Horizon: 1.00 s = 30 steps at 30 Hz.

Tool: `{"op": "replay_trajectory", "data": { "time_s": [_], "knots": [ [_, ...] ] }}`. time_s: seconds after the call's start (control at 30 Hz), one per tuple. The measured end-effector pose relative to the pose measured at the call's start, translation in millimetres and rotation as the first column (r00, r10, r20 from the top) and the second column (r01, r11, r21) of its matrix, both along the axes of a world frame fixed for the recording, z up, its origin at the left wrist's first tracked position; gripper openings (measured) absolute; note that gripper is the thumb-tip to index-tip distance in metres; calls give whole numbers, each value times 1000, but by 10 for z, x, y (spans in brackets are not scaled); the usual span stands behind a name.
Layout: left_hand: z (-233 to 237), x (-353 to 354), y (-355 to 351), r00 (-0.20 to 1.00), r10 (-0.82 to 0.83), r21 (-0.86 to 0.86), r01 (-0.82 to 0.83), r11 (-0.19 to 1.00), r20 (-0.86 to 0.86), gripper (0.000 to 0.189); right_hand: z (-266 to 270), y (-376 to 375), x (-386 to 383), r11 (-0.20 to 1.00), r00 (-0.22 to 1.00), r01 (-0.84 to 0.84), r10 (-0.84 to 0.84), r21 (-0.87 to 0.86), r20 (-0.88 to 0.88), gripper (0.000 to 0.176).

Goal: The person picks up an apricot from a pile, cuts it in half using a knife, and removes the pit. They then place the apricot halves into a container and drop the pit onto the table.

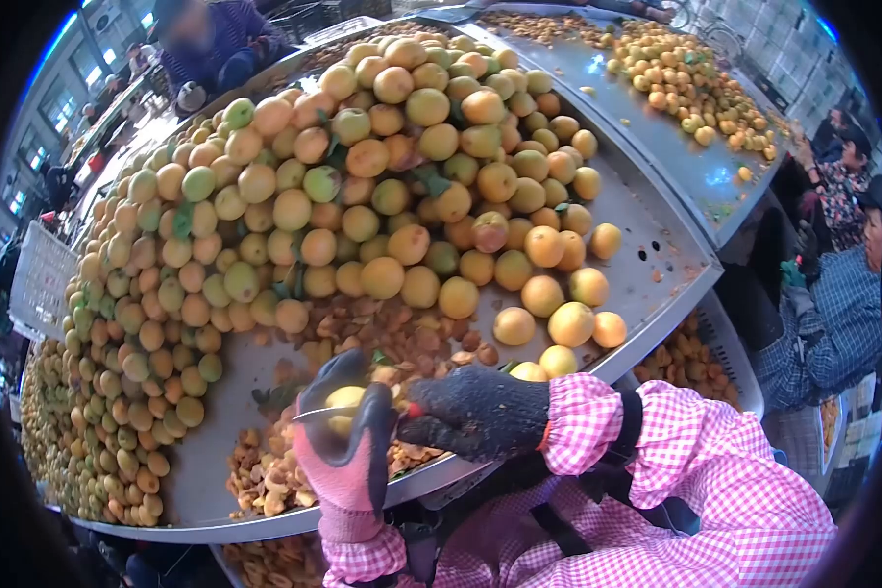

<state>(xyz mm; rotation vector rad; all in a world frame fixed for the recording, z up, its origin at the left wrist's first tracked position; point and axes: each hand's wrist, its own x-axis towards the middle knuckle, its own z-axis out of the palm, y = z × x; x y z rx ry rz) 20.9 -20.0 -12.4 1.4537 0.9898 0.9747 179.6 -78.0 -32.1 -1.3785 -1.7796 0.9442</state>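
Observation:
My left hand (348, 446), in a pink and dark grey glove, is closed around a yellow apricot (346, 399). My right hand (475, 412), in a dark knitted glove, grips a small knife (316, 415). A bit of red handle shows at its fingertips, and the thin blade lies across the apricot in my left hand. Below and around both hands are cut fruit pieces (274, 470) on the metal table (201, 485). A large heap of whole apricots (363, 196) rises just beyond them, some with green leaves among them.
The table's raised metal rim (647, 328) runs close under my forearms. Crates of cut pieces (691, 363) stand below it. Across the table sits a person in purple (216, 44); others sit at the right. A second metal table (598, 73) holds more apricots. A white crate (44, 284) stands at the left.

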Motion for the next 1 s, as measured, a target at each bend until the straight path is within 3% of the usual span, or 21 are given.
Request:
{"op": "replay_trajectory", "data": {
  "time_s": [0.1,0.13,0.23,0.27,0.37,0.4,0.47,0.53,0.6,0.7,0.77,0.8,0.9,1.0],
  "knots": [
    [79,32,-5,998,-9,53,12,999,-65,35,191,1,-1,961,1000,-13,10,-275,-12,29],
    [-1,-7,44,996,-57,85,62,994,-64,39,54,0,-50,982,988,-7,-23,-190,-153,28],
    [115,42,8,993,-60,-82,68,994,101,44,193,-45,-34,996,997,61,-64,-69,-33,29],
    [86,36,42,995,-40,-62,45,997,91,47,141,-58,-123,977,976,213,-212,-16,47,29],
    [63,3,159,968,-8,-223,65,973,249,47,159,-79,-245,895,835,361,-435,261,336,29],
    [59,1,170,976,-40,-196,83,977,215,46,125,-80,-280,858,801,392,-496,332,335,31],
    [-125,-41,259,987,-109,-68,118,991,121,41,12,-45,-238,893,817,328,-433,309,381,34],
    [-158,-89,281,972,-154,132,179,975,-177,36,48,-15,-149,935,846,271,-344,227,408,36],
    [-85,-102,275,968,-214,1,216,976,-131,41,170,26,-22,972,887,218,-233,83,399,36],
    [-69,-127,326,940,-311,120,328,937,-137,49,230,63,26,988,917,150,-127,-34,377,36],
    [-210,-150,409,915,-359,482,403,778,-185,49,178,103,19,992,941,122,-105,-31,322,36],
    [-146,-149,413,907,-361,487,420,765,-215,47,158,115,15,994,951,107,-94,-28,293,37],
    [-235,-192,382,900,-435,412,411,813,-39,45,187,151,64,997,956,36,-14,-70,292,35],
    [-112,-172,313,928,-371,9,371,929,31,42,219,166,137,989,941,12,38,-148,335,34]
  ]
}}
